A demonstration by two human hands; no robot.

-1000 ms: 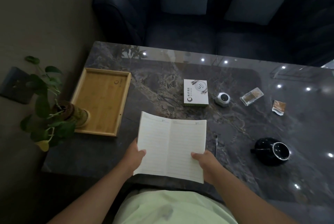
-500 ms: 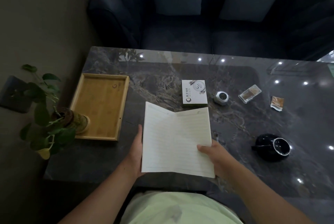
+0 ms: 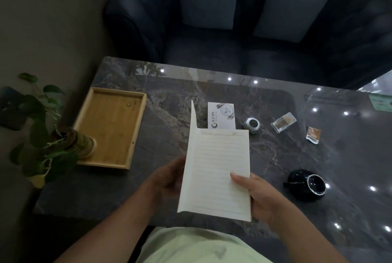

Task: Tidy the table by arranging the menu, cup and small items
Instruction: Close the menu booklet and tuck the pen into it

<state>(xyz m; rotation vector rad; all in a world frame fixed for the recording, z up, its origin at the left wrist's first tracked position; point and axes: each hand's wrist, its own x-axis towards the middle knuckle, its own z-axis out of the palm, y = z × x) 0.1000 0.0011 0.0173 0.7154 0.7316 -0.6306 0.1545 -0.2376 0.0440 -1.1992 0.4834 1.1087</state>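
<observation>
They're folding the thin cream lined-paper menu booklet (image 3: 216,173) shut, held above the dark marble counter (image 3: 169,135): left hand (image 3: 169,175) gripping the raised left leaf, right hand (image 3: 258,197) pinching the right page. I'd square the edges before laying it flat, clear of the black glossy cup (image 3: 305,184).

Tray (image 3: 110,127) left on table (image 3: 275,156), cup (image 3: 305,184) right, box (image 3: 221,115) between.

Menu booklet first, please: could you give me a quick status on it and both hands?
Left hand and right hand both hold the menu booklet. Booklet half folded, above the table. Black cup lies untouched, well clear.
</observation>
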